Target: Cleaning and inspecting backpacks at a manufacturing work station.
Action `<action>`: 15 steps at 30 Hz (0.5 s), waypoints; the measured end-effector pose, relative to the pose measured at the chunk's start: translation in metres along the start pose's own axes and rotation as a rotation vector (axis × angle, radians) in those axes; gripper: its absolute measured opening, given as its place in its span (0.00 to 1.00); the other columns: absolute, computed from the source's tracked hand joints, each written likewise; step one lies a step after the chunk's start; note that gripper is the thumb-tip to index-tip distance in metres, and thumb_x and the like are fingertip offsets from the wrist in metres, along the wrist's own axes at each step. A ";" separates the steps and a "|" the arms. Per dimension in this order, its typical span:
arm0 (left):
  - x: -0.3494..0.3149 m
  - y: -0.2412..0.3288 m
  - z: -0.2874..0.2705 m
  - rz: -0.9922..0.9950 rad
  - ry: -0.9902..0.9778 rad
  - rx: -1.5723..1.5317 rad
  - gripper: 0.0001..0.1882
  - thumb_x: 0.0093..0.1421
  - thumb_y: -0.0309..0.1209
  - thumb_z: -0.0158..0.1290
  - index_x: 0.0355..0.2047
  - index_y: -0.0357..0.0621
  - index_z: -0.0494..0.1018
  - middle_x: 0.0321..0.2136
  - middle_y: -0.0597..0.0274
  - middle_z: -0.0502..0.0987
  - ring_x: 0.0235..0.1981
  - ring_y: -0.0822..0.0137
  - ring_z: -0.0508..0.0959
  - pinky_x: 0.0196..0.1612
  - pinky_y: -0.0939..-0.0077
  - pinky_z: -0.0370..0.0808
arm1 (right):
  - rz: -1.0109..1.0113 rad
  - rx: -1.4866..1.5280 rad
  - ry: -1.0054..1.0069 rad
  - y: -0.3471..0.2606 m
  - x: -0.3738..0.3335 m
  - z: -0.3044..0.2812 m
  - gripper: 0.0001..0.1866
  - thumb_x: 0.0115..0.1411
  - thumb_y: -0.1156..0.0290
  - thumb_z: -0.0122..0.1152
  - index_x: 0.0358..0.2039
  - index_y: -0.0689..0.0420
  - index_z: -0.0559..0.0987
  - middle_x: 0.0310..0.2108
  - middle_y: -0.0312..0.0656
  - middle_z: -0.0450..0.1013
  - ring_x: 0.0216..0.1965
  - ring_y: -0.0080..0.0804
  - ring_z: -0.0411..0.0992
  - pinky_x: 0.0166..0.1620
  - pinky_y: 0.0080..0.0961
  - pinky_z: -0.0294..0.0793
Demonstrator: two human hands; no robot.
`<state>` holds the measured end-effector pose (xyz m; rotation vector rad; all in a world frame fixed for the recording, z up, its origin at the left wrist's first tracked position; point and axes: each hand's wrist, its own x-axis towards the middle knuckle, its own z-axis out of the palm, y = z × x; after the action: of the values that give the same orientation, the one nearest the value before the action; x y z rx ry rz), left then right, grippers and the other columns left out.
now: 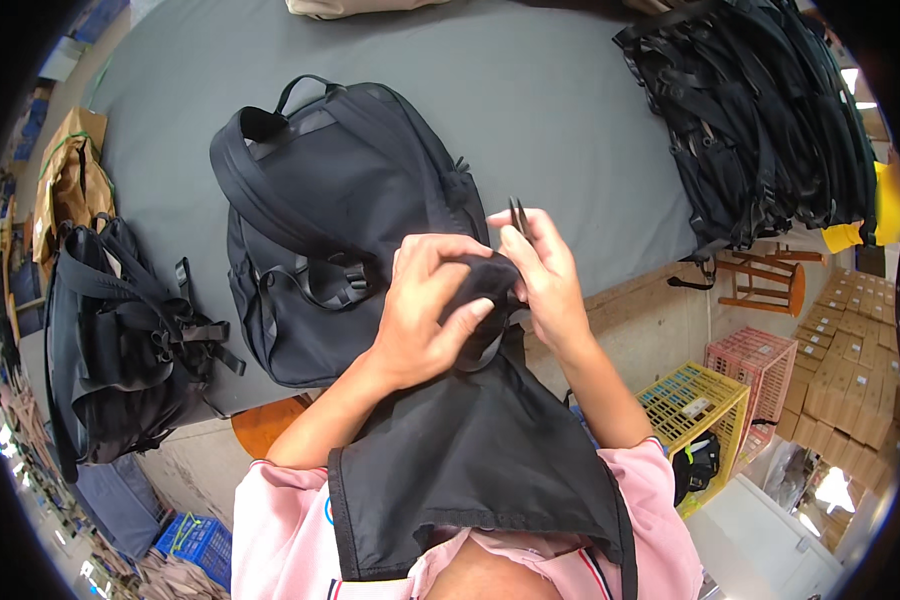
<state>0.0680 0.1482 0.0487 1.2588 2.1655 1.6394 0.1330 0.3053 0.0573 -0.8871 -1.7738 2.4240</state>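
The backpack (345, 195) lies on the table (570, 120) left of the fingers, long axis running near to far, handle (302, 82) at the far end; the left hand (422, 312), the closer one, pinches a dark fold (485, 285) by its right edge, while the right hand (548, 280) grips a two-pointed tool (518, 214), tips facing far

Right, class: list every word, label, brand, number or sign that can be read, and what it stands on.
No text can be read.
Yellow crate: pale label, too small.
Cardboard boxes: markings too small.
Pink shirt: blue mark, partly covered, unreadable.
Black backpack: none visible.
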 end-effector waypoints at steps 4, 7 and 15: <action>-0.005 -0.011 -0.005 -0.178 -0.101 -0.262 0.17 0.56 0.33 0.55 0.41 0.32 0.71 0.46 0.53 0.67 0.48 0.61 0.66 0.53 0.69 0.62 | -0.394 -0.337 0.129 0.010 -0.020 -0.010 0.11 0.60 0.71 0.56 0.42 0.60 0.70 0.33 0.38 0.67 0.31 0.23 0.70 0.33 0.22 0.72; -0.002 -0.011 -0.007 -0.282 -0.099 -0.485 0.19 0.57 0.35 0.55 0.43 0.33 0.71 0.46 0.56 0.66 0.49 0.64 0.65 0.55 0.70 0.61 | -0.690 -0.782 0.071 -0.011 -0.026 -0.014 0.11 0.55 0.75 0.60 0.40 0.58 0.73 0.32 0.40 0.67 0.29 0.28 0.71 0.29 0.25 0.72; 0.000 -0.008 -0.007 -0.252 -0.093 -0.446 0.17 0.54 0.33 0.56 0.41 0.34 0.71 0.46 0.55 0.68 0.48 0.60 0.64 0.55 0.67 0.59 | -0.852 -0.961 0.046 -0.023 -0.018 -0.011 0.12 0.47 0.75 0.65 0.34 0.57 0.77 0.26 0.41 0.67 0.21 0.36 0.70 0.25 0.27 0.70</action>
<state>0.0600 0.1429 0.0449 0.8758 1.6895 1.7788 0.1459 0.3173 0.0836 -0.0576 -2.5558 1.0028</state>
